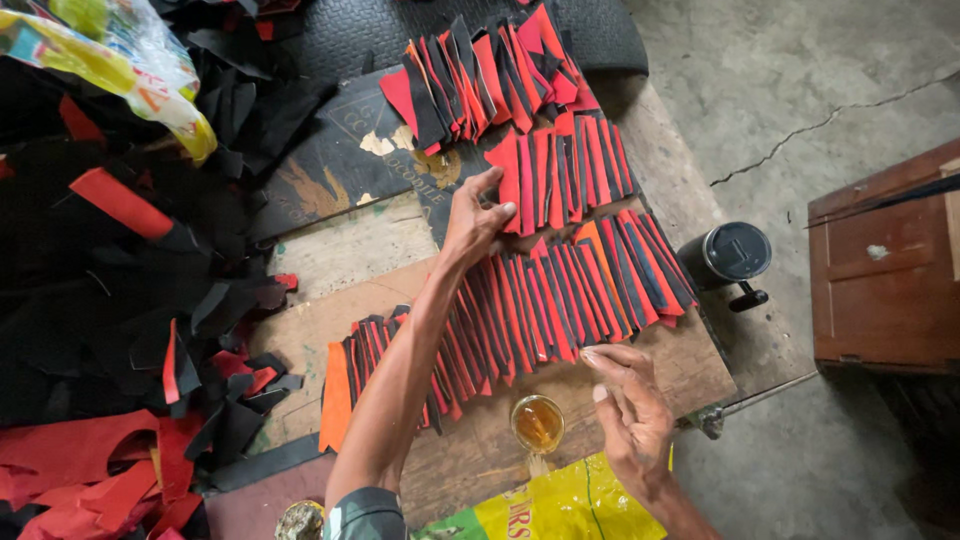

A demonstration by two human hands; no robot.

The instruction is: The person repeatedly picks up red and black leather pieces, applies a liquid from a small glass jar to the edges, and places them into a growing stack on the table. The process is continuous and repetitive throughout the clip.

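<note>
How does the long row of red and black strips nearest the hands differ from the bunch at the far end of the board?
The long row lies fanned in an orderly overlapping line across the board; the far bunch is shorter and messier, its pieces tilted at mixed angles. The right hand hovers at the long row's near edge, while neither hand is near the far bunch; the left hand touches a middle row. Both mix red and black pieces.

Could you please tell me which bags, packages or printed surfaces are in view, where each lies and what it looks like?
Crinkled plastic bag: top left, on the black offcuts; yellow, green and clear.
Flat printed bag: bottom edge, beside the right hand; yellow and green.
Black printed board: under the upper red-and-black strips, beyond the left hand; worn gold emblem.
</note>
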